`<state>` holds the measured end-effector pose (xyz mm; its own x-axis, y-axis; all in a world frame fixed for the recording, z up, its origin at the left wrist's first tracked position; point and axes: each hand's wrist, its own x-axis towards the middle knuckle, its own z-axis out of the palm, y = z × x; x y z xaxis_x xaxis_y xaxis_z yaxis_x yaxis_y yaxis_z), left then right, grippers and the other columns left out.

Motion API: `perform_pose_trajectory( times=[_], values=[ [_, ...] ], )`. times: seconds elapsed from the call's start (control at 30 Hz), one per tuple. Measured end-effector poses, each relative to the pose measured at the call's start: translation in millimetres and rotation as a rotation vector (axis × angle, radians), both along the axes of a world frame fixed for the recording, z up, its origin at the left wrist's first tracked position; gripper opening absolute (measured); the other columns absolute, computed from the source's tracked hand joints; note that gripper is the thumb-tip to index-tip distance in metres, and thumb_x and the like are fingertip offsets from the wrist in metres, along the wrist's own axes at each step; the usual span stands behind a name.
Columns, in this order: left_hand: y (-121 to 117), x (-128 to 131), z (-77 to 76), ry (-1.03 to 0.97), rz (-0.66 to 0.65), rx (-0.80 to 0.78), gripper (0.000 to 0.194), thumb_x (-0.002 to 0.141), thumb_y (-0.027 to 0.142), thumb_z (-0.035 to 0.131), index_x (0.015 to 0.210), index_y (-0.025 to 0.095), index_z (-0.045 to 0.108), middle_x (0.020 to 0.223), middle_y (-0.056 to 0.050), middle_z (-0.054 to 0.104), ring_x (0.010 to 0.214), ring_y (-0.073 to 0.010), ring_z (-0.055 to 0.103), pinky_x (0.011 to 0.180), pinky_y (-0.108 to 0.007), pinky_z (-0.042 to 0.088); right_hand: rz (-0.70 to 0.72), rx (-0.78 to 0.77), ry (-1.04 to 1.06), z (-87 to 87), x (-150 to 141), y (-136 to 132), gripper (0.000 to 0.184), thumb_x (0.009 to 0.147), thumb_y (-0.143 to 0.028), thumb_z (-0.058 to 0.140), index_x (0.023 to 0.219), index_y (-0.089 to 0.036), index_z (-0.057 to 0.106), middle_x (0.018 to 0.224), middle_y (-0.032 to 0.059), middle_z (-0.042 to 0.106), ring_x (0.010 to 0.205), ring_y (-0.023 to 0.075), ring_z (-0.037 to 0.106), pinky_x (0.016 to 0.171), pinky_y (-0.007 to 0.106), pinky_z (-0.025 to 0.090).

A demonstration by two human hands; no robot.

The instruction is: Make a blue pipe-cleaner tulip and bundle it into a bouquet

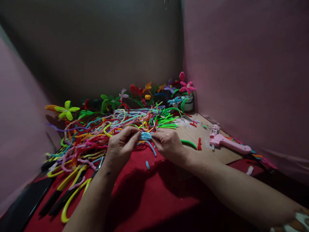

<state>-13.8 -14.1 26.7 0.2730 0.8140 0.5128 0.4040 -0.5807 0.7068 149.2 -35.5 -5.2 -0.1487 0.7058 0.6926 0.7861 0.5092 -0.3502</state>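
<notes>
A small light-blue piece of bent pipe cleaner (pixel 146 136) is stretched between my two hands above the red cloth (pixel 154 199). My left hand (pixel 123 145) pinches its left end between thumb and fingers. At its right end, the fingertips of my right hand (pixel 167 143) are closed on it; they cover part of the piece. Just below lies a loose blue pipe cleaner (pixel 152 148), with a short blue offcut (pixel 147 165) nearer to me. Behind my hands spreads a tangled heap of coloured pipe cleaners (pixel 96 138).
A pink glue gun (pixel 229 143) rests on a brown board (pixel 193 129) at right. Yellow-handled scissors (pixel 74 196) and yellow-and-black pliers (pixel 60 190) lie at left, near a dark flat object (pixel 26 203). Pipe-cleaner flowers (pixel 67 110) line the back wall.
</notes>
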Motion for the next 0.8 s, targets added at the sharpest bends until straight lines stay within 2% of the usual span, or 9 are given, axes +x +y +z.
perform_pose_trajectory(
  times=[0.2,0.3,0.37,0.47,0.57,0.67,0.8],
  values=[
    [1,0,0.7,-0.012,-0.018,-0.036,0.011,0.075,0.028,0.054,0.074,0.019,0.06,0.06,0.003,0.05,0.047,-0.0075,0.04,0.045,-0.019,0.033,0.009,0.001,0.012,-0.9,0,0,0.022,0.081,-0.018,0.049,0.065,-0.014,0.063,0.061,0.0016,0.054,0.057,0.0092,0.045,0.056,0.023,0.03],
    [0,2,2.9,-0.06,-0.018,-0.084,0.012,0.074,0.029,0.056,0.075,0.018,0.061,0.058,0.003,0.051,0.046,-0.0073,0.04,0.043,-0.019,0.033,0.062,-0.058,0.124,-0.3,-1,1,0.02,0.078,-0.017,0.051,0.063,-0.014,0.064,0.06,0.0012,0.054,0.058,0.0092,0.045,0.056,0.023,0.031],
    [0,2,6.2,-0.118,-0.011,-0.12,0.018,0.074,0.033,0.056,0.084,0.018,0.061,0.056,0.004,0.051,0.043,-0.0073,0.041,0.042,-0.019,0.033,0.15,-0.206,0.339,1.3,-1,2,0.017,0.075,-0.018,0.055,0.061,-0.014,0.064,0.056,-0.0002,0.052,0.054,0.0084,0.043,0.053,0.022,0.03],
    [3,1,11.7,-0.204,0.052,-0.168,0.028,0.075,0.037,0.054,0.095,0.018,0.058,0.055,0.004,0.053,0.039,-0.0073,0.043,0.04,-0.019,0.034,0.344,-0.595,0.821,3.8,3,7,0.01,0.068,-0.022,0.061,0.064,-0.013,0.063,0.049,-0.0033,0.05,0.041,0.0053,0.033,0.042,0.02,0.024],
    [8,0,12.0,-0.253,0.097,-0.241,0.027,0.071,0.038,0.059,0.087,0.016,0.058,0.053,0.004,0.053,0.037,-0.0064,0.041,0.037,-0.018,0.03,0.546,-0.869,1.165,4.3,8,13,0.011,0.064,-0.022,0.063,0.066,-0.012,0.061,0.052,-0.0021,0.056,0.034,0.0024,0.023,0.036,0.02,0.013],
    [11,2,6.3,-0.266,0.059,-0.32,0.026,0.069,0.038,0.061,0.081,0.015,0.058,0.049,0.005,0.05,0.036,-0.0057,0.038,0.036,-0.017,0.029,0.676,-0.948,1.318,3.8,10,17,0.009,0.066,-0.019,0.061,0.07,-0.011,0.061,0.061,0.0022,0.063,0.035,0.0017,0.025,0.036,0.019,0.011],
    [12,7,-0.7,-0.195,0.012,-0.323,0.025,0.07,0.038,0.06,0.075,0.014,0.058,0.047,0.004,0.049,0.037,-0.0058,0.038,0.036,-0.017,0.027,0.713,-0.976,1.422,4.4,8,17,0.007,0.067,-0.014,0.058,0.069,-0.009,0.062,0.062,0.0036,0.063,0.037,0.0014,0.027,0.036,0.018,0.013]
  ],
)
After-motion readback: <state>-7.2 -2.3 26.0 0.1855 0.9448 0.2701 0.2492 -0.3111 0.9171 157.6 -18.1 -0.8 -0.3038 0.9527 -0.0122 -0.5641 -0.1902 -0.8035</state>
